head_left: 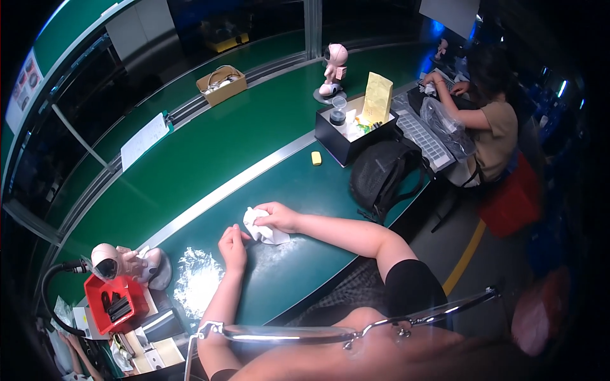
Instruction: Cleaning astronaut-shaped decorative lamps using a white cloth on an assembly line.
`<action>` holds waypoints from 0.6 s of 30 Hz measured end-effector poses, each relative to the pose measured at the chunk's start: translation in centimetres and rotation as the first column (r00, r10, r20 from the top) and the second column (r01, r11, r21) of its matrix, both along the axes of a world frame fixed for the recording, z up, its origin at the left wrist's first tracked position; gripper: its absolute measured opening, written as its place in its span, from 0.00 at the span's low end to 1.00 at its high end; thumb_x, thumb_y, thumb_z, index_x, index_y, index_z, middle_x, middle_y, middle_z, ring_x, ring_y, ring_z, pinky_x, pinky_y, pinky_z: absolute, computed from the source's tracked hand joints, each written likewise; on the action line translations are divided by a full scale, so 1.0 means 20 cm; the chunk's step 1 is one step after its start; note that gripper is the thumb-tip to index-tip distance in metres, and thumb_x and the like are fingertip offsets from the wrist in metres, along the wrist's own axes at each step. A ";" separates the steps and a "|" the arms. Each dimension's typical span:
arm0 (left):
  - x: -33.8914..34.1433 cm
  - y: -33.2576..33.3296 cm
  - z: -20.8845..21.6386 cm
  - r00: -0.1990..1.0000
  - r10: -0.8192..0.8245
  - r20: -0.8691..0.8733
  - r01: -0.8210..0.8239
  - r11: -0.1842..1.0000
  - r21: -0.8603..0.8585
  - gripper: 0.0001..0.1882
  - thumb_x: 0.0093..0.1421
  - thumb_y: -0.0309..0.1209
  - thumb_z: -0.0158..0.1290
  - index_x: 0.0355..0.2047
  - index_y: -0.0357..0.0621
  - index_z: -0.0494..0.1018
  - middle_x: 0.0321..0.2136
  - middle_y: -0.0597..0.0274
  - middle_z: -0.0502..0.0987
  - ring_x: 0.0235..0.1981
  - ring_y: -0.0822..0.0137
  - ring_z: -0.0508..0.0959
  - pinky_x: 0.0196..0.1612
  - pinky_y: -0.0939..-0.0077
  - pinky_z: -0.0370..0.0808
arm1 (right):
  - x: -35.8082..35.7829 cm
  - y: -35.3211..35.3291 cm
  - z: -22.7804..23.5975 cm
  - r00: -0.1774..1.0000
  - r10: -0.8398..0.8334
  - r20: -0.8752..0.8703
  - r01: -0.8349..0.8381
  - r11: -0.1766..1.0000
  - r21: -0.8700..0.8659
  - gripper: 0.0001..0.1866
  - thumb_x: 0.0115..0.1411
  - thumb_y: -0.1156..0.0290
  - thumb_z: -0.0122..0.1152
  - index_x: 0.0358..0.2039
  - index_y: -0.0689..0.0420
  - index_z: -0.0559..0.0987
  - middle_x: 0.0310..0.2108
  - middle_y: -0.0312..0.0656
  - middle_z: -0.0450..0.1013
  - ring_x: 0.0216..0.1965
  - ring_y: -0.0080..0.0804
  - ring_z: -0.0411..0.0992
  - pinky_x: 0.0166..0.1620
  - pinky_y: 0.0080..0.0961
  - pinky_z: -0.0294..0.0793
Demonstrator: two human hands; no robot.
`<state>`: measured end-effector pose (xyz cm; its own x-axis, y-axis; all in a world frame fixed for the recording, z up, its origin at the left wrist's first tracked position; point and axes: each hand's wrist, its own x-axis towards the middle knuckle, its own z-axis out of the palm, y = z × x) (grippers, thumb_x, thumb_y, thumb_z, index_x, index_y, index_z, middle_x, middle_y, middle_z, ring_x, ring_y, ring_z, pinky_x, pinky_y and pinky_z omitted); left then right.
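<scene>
My right hand (277, 217) grips a crumpled white tissue or cloth (272, 236) over the dark green table (298, 190). Close by on its left is my left hand (234, 249), fingers curled inward; what they hold, if anything, is hidden. Beneath the white cloth the tabletop has a pale, hazy smear (273, 255). Left of my left forearm lies a crinkled, shiny clear plastic sheet or bag (198, 279), bright with glare. Farther left, a pink astronaut figure (151, 261) is tipped over beside a red bin (121, 301) with black items in it.
Ahead to the right, a black box (337, 140) holds a cup and a yellow paper bag (377, 96), beside a black backpack (384, 174). A small yellow object (316, 158) lies nearer. Another astronaut figure (332, 73) stands behind. A co-worker (495, 120) sits at right.
</scene>
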<state>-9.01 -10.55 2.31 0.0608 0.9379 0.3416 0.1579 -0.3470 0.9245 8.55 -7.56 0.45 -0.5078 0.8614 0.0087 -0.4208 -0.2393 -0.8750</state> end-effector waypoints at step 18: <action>-0.03 0.00 -0.05 0.992 0.034 0.123 -0.010 0.982 -0.187 0.27 0.65 0.40 0.35 0.14 0.36 0.70 0.07 0.73 0.58 0.12 0.80 0.57 0.18 0.82 0.53 | 0.03 0.05 -0.04 0.923 -0.087 -0.376 -0.018 0.963 -0.269 0.14 0.58 0.77 0.43 0.45 0.63 0.66 0.39 0.47 0.70 0.41 0.39 0.72 0.45 0.35 0.71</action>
<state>-9.66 -10.56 1.23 0.0074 0.9862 0.1654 0.0424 -0.1656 0.9853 9.22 -6.59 -0.31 -0.4810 0.8761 -0.0333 -0.7209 -0.4169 -0.5536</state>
